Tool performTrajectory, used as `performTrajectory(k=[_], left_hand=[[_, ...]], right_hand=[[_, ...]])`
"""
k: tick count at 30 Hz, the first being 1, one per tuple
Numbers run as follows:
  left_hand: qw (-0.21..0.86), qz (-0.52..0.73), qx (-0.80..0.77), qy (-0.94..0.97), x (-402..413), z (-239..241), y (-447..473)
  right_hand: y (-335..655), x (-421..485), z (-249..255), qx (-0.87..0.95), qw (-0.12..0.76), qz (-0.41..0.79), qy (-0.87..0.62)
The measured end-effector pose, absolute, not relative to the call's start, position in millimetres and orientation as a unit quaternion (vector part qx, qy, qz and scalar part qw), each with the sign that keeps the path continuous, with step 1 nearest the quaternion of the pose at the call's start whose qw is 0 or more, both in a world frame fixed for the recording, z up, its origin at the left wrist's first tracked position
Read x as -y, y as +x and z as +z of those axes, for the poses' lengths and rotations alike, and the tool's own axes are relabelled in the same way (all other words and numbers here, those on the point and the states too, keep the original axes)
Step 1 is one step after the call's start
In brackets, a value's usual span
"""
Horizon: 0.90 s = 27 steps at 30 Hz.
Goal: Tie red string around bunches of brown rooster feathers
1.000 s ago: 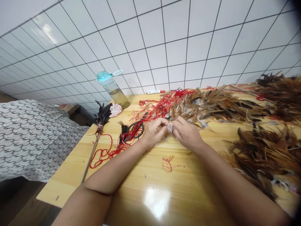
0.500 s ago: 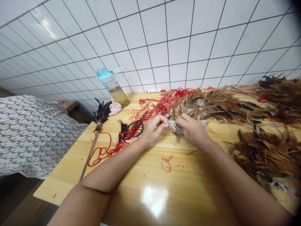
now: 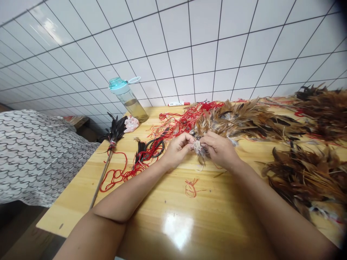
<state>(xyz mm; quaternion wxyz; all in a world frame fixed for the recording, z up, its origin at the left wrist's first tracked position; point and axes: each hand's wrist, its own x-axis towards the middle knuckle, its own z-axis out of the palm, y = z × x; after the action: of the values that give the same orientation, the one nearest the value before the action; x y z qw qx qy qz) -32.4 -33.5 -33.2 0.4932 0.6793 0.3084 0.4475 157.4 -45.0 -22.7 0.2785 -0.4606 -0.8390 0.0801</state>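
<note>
Over the middle of the wooden table, my left hand (image 3: 179, 150) and my right hand (image 3: 218, 150) are closed close together on a small tuft of pale, fluffy feathers (image 3: 200, 148). My left thumb and forefinger pinch its left side, while my right fingers grip the other side; the feather ends hang below. Just behind my hands lies a heap of brown feathers (image 3: 244, 119). Tangled red string (image 3: 187, 119) spreads behind and left of them. Black-handled scissors (image 3: 155, 148), partly covered by string, rest left of my left hand.
On the left, a stick with black feathers (image 3: 115, 131) lies near a crumpled pink-white plastic bag (image 3: 131, 124) and a water bottle (image 3: 130, 101). A red-and-white marker (image 3: 179, 104) lies by the tiled wall. More brown feathers (image 3: 311, 177) cover the right side. Loose red thread (image 3: 191, 187) lies in front.
Both hands stay nearly in place, still pinching the feather tuft. The tuft has shifted between the fingers, and more of its pale fluff shows. The view has moved slightly.
</note>
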Motion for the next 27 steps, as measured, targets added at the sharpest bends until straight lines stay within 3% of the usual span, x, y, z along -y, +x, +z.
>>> performTrajectory(k=[9,27], left_hand=[[0.439,0.421,-0.306,0.732,31.3,-35.9,-38.7],[0.392,0.387,-0.285,0.784,38.0,-28.8,-37.0]], right_hand=[[158.5,50.1,-12.9,0.861,0.169,0.034,-0.478],[164.2,44.3,-17.1,0.857,0.186,0.038,-0.479]])
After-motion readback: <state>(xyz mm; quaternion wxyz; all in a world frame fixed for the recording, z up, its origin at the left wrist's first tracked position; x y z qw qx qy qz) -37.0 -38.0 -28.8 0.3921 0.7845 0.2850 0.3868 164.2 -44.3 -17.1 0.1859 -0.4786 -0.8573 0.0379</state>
